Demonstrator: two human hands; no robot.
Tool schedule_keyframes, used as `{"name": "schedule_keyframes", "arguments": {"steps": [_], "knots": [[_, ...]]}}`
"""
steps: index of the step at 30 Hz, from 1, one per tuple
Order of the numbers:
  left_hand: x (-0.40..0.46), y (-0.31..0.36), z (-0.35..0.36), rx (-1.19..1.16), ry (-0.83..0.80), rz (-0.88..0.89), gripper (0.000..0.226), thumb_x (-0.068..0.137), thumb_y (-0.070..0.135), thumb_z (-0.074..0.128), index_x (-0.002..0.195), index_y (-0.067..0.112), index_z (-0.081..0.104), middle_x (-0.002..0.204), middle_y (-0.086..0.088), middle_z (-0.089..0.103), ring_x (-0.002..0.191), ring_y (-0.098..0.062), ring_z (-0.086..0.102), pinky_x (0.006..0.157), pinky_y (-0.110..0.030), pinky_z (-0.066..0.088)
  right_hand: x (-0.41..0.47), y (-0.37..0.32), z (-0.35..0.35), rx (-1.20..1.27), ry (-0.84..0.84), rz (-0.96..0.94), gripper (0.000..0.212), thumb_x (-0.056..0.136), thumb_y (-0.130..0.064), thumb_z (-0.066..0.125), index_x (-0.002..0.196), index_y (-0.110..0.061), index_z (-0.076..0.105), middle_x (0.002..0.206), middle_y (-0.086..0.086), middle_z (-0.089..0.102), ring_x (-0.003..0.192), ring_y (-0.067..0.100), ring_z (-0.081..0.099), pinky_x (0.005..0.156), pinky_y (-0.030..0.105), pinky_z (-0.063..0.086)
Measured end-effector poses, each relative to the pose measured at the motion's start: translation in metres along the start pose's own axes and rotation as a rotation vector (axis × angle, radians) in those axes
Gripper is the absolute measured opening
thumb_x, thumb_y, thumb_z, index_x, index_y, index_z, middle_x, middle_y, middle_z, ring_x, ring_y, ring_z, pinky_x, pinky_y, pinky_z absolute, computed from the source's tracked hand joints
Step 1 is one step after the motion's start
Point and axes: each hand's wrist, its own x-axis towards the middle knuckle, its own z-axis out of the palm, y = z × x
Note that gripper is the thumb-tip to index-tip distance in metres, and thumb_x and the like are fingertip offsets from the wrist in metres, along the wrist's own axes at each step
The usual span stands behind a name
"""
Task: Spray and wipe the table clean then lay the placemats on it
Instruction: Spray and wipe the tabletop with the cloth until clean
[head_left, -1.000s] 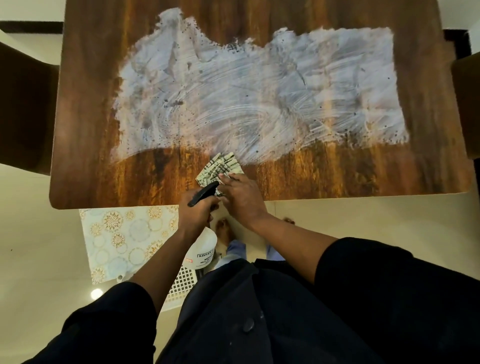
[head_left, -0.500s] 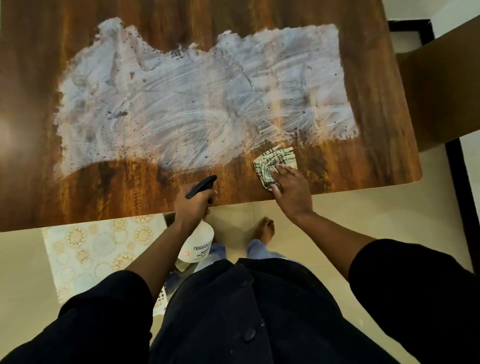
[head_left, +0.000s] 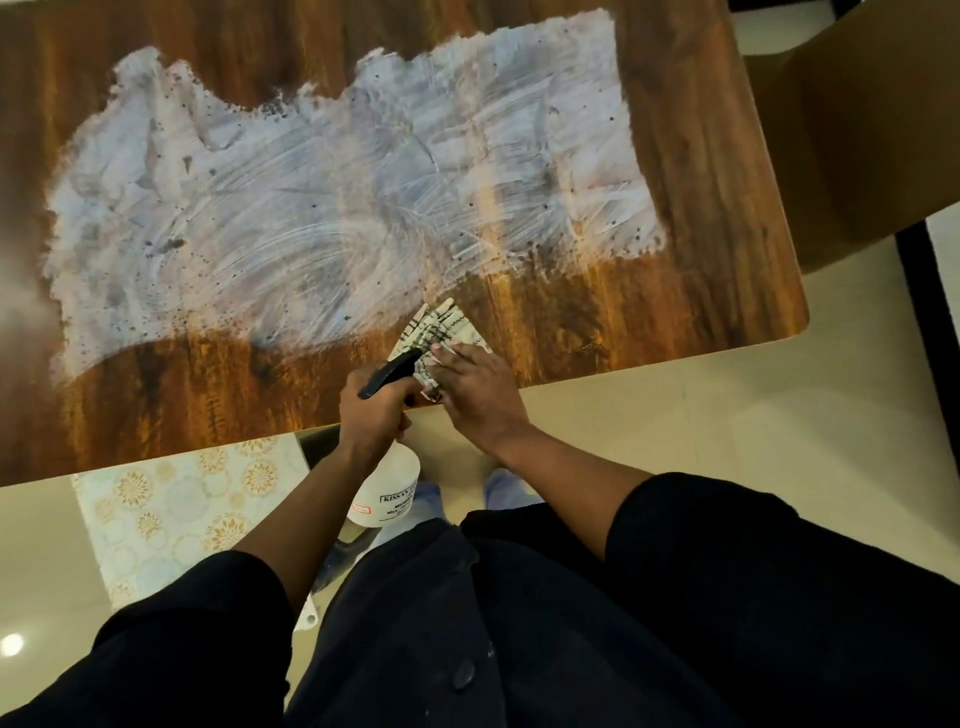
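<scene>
The right hand (head_left: 480, 387), fingers pressed flat, drags the cloth (head_left: 441, 332) back beside the left hand (head_left: 371, 410) gripping the spray bottle (head_left: 387, 488); the surface (head_left: 701, 182) remains smeared.

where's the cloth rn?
Head view: the cloth lies flat on the table near its front edge, right of centre, under the right hand and just beside the spray bottle that the left hand grips.

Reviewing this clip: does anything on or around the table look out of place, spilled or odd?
Yes. A broad whitish smear speckled with dark specks covers most of the table; only the near strip is wiped. The patterned placemat lies below the table's near edge, not on it. The right hand presses the cloth; the left hand grips the spray bottle.
</scene>
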Motion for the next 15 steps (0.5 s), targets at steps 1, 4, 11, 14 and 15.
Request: {"name": "schedule_keyframes", "arguments": {"steps": [1,4,11,14,15], "knots": [[0.0,0.003,0.007,0.01,-0.019,0.014,0.026,0.079,0.014,0.068,0.087,-0.011,0.071,0.07,-0.029,0.065,0.037,-0.021,0.051,0.04,-0.027,0.039,-0.005,0.014,-0.004,0.013,0.012,0.012,0.044,0.088,-0.017,0.068,0.132,-0.022,0.064,0.152,0.0,0.053,0.14,0.028,0.044,0.104,0.048,0.042],[0.0,0.013,0.028,0.009,-0.055,0.012,0.025,0.08,0.014,0.068,0.085,-0.009,0.073,0.068,-0.033,0.06,0.037,-0.023,0.047,0.041,-0.029,0.038,-0.028,0.059,-0.016,0.047,0.107,0.121,0.043,0.086,-0.017,0.066,0.129,-0.019,0.067,0.149,0.001,0.056,0.139,0.029,0.047,0.102,0.05,0.046],[0.005,0.035,0.08,0.069,-0.197,0.061,0.022,0.083,0.012,0.067,0.079,-0.01,0.07,0.066,-0.03,0.063,0.041,-0.023,0.05,0.043,-0.031,0.04,-0.084,0.162,-0.064,-0.012,0.295,0.386,0.042,0.082,-0.01,0.061,0.123,-0.005,0.071,0.139,0.012,0.063,0.131,0.036,0.055,0.106,0.05,0.048],[0.005,0.044,0.098,0.089,-0.244,0.077,0.026,0.08,0.013,0.067,0.076,-0.012,0.068,0.072,-0.038,0.061,0.041,-0.025,0.049,0.043,-0.031,0.04,-0.104,0.197,-0.077,-0.051,0.337,0.518,0.042,0.084,-0.004,0.063,0.126,-0.001,0.068,0.137,0.017,0.063,0.131,0.039,0.054,0.11,0.048,0.045],[0.005,0.048,0.103,0.099,-0.254,0.076,0.025,0.079,0.013,0.067,0.074,-0.012,0.068,0.071,-0.038,0.062,0.04,-0.024,0.048,0.044,-0.031,0.04,-0.107,0.205,-0.08,-0.048,0.351,0.558,0.042,0.084,-0.003,0.065,0.126,-0.001,0.068,0.136,0.018,0.064,0.13,0.04,0.054,0.111,0.046,0.044]]}}
